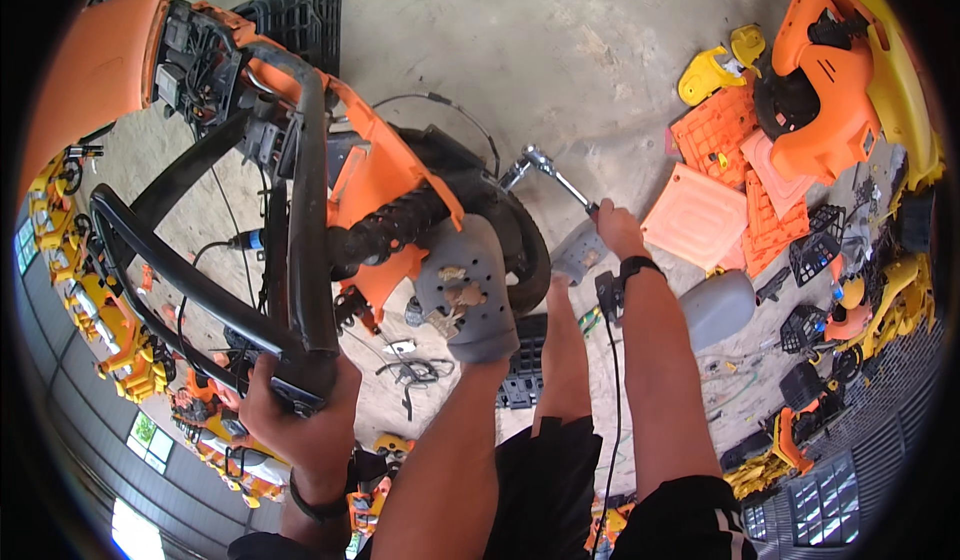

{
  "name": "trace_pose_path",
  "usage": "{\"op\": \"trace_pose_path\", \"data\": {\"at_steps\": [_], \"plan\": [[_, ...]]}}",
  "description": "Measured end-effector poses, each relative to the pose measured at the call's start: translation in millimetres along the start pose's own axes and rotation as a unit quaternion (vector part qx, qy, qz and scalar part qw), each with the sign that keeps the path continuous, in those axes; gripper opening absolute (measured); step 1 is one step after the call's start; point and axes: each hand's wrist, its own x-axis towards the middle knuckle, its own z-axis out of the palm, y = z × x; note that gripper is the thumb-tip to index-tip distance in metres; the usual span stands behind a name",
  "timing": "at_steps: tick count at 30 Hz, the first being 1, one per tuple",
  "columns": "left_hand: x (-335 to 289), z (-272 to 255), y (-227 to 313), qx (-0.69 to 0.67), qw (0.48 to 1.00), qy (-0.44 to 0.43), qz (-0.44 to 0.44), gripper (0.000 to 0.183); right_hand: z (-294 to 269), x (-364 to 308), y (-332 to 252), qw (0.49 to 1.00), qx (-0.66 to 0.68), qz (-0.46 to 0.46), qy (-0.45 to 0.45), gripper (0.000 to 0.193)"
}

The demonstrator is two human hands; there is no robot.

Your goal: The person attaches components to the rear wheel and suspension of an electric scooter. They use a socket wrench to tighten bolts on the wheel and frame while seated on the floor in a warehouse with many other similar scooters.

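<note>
A stripped scooter frame of black tubes (195,270) lies tipped over on the left, with an orange body panel (370,165) and a black coil shock absorber (395,225) on it. My left hand (305,420) is closed round the frame's near end. In my right hand (618,230) is the handle of a chrome ratchet wrench (563,180). The wrench's head and socket point at the area by the black wheel (525,250); whether the socket sits on a fastener I cannot tell. My grey clog (465,295) is raised beside the shock absorber, overlapping the wheel in view.
Orange plastic panels (700,215), an orange scooter shell (825,90) and yellow parts (712,72) lie at the right. A grey rounded cover (718,310) is nearer. Loose black wires (410,368) lie on the concrete floor (560,50). Yellow scooters (105,330) line the left.
</note>
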Motion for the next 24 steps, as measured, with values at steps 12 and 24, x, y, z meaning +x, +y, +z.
{"op": "trace_pose_path", "data": {"at_steps": [12,24], "plan": [[-5,4,4,-0.017,0.997,0.042,-0.058,0.031,-2,13,5,0.999,0.017,-0.044,-0.008,0.045],[4,-3,25,-0.035,0.998,0.037,-0.048,0.028,-8,12,-1,0.992,0.012,-0.121,0.024,0.038]]}}
